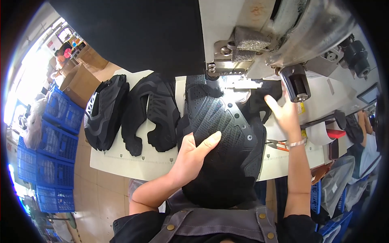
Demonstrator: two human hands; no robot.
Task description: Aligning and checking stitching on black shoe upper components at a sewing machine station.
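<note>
A black shoe upper (221, 121), with perforations and a smooth grey strip with eyelets, lies under the lit needle area of a sewing machine (239, 48). My left hand (193, 158) grips its near left side, thumb on top and the other fingers hidden beneath. My right hand (287, 115) is at the right of the machine head, its thumb stretched out over the black material beside the upper. A metal cylinder on the machine hides part of that hand, and I see nothing held in it. The upper's near end hangs toward my apron.
More black shoe uppers (106, 113) lie on the white table (117, 164) at left. Orange-handled pliers (279, 145) rest near my right wrist. Blue crates (54, 139) are stacked at far left beside cardboard boxes (79, 83). People sit in the background on both sides.
</note>
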